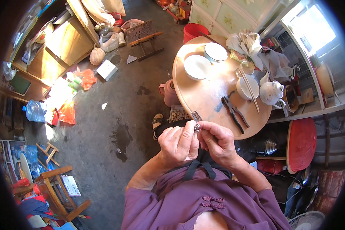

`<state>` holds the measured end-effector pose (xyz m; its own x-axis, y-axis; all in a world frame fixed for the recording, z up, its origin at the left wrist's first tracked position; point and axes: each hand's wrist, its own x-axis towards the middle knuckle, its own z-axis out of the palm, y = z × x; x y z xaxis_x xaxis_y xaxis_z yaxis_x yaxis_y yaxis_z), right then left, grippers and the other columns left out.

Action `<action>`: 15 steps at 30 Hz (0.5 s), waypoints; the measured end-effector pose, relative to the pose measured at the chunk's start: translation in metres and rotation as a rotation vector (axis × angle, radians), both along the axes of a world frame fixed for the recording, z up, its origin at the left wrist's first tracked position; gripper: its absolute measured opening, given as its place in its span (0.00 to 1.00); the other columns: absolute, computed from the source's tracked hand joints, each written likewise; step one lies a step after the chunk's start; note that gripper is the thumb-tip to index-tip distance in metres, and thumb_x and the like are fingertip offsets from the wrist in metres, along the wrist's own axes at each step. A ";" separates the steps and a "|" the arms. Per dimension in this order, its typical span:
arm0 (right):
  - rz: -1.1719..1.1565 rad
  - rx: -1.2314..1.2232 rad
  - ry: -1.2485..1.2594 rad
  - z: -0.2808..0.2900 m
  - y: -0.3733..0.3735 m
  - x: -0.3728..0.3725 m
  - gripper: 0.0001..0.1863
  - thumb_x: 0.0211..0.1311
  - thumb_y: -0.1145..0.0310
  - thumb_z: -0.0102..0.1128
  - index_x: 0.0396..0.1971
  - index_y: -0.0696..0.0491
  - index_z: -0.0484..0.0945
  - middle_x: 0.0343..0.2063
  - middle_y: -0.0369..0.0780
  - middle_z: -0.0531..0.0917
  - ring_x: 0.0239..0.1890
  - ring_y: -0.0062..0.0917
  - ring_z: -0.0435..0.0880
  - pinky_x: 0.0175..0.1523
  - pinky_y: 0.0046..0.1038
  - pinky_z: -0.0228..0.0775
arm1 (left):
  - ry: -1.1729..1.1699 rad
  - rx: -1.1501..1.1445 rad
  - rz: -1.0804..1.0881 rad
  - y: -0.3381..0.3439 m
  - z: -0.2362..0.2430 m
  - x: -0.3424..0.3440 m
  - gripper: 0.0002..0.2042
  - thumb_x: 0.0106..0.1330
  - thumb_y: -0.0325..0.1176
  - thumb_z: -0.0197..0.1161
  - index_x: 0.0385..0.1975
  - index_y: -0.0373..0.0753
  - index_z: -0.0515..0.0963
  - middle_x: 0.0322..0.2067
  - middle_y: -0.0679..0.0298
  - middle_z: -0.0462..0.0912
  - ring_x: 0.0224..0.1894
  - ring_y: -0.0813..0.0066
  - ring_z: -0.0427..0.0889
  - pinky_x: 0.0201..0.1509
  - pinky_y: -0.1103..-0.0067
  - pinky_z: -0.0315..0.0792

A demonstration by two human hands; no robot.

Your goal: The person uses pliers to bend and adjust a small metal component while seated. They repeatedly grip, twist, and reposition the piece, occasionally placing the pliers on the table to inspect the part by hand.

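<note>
Close to my body, both hands meet at the table's near edge. My left hand (177, 143) is closed, its thumb and forefinger pinching a small shiny metal piece (196, 128). The closed fingers of my right hand (220, 145) grip the same piece from the other side. Just above the fingertips, a narrow metal end (196, 115) sticks up; whether it belongs to that piece I cannot tell. Black-handled pliers (235, 113) lie on the round wooden table (195, 94), to the right of my hands. My fingers hide most of what they hold.
On the table stand white bowls (197, 67), one with chopsticks (250, 89) across it, and a white teapot (271, 92). A pink jug (169, 93) and a tub of small pale pieces (179, 114) sit beside it. A wooden stool (57, 188) stands at the lower left.
</note>
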<state>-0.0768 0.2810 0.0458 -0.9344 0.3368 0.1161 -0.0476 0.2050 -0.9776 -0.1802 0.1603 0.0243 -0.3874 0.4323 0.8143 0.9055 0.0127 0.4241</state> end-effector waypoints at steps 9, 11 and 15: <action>-0.016 -0.849 -0.084 0.028 -0.002 0.027 0.15 0.70 0.69 0.45 0.53 0.58 0.69 0.17 0.28 0.61 0.16 0.11 0.56 0.22 0.16 0.49 | 0.013 -0.011 0.041 -0.001 -0.003 -0.007 0.13 0.57 0.24 0.57 0.40 0.23 0.75 0.18 0.58 0.74 0.16 0.65 0.74 0.21 0.74 0.69; -0.039 -0.903 -0.134 0.034 -0.002 0.025 0.14 0.70 0.68 0.46 0.50 0.58 0.70 0.16 0.27 0.59 0.15 0.11 0.54 0.21 0.17 0.47 | 0.019 -0.017 0.041 0.001 -0.002 -0.007 0.13 0.57 0.24 0.57 0.40 0.23 0.75 0.18 0.58 0.74 0.16 0.65 0.74 0.21 0.74 0.69; -0.057 -0.937 -0.191 0.040 -0.001 0.020 0.14 0.69 0.68 0.47 0.49 0.58 0.71 0.15 0.27 0.59 0.15 0.11 0.54 0.20 0.17 0.47 | 0.047 -0.014 0.042 0.006 -0.002 -0.007 0.12 0.59 0.24 0.57 0.40 0.23 0.75 0.18 0.58 0.74 0.16 0.65 0.74 0.21 0.74 0.69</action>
<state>-0.0570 0.2798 0.0855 -0.8887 0.2610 -0.3769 0.1158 -0.6677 -0.7353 -0.1872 0.1668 0.0222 -0.3667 0.4280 0.8260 0.9231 0.0571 0.3803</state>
